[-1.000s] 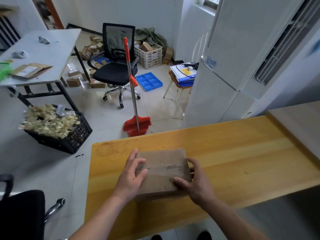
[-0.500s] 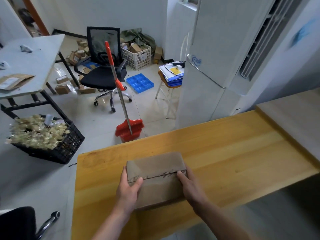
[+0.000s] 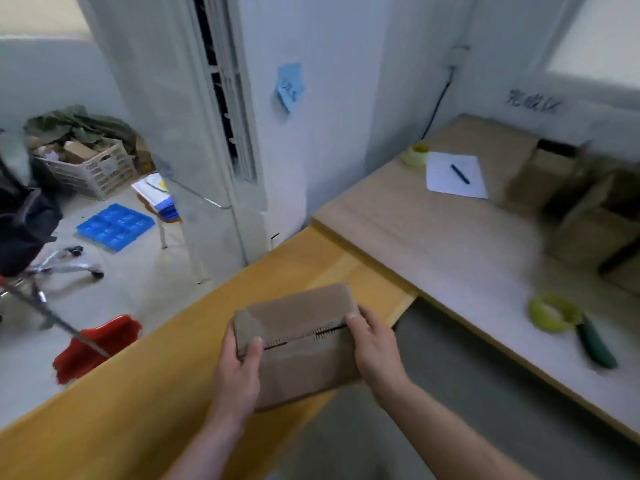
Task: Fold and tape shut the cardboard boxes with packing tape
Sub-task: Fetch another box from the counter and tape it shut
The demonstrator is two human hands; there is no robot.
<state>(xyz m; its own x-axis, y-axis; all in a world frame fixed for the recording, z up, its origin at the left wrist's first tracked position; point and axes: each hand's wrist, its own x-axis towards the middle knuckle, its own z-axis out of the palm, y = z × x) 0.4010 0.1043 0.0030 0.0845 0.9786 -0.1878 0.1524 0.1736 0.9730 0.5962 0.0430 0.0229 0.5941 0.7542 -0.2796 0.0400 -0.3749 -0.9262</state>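
Observation:
A small brown cardboard box (image 3: 298, 327) with its top flaps folded together is held between both hands above the right end of the yellow wooden table (image 3: 138, 393). My left hand (image 3: 239, 368) grips its left end, thumb on the flap seam. My right hand (image 3: 375, 351) grips its right end, thumb on top. On the grey table (image 3: 433, 244) to the right lie a yellow-green tape roll (image 3: 554, 312) with a dark green handle (image 3: 596, 345) beside it, and another tape roll (image 3: 415, 154) farther back.
Several open cardboard boxes (image 3: 581, 209) stand at the grey table's far right, with a white sheet and pen (image 3: 456, 174) near them. A tall white unit (image 3: 194, 116) stands behind the yellow table. On the floor: red dustpan (image 3: 97, 344), blue tray (image 3: 114, 226), office chair (image 3: 24, 230), white crate (image 3: 90, 168).
The view has swung to the right, bringing the grey table, tape rolls and open boxes into sight. Both hands have carried the box toward the right end of the yellow table.

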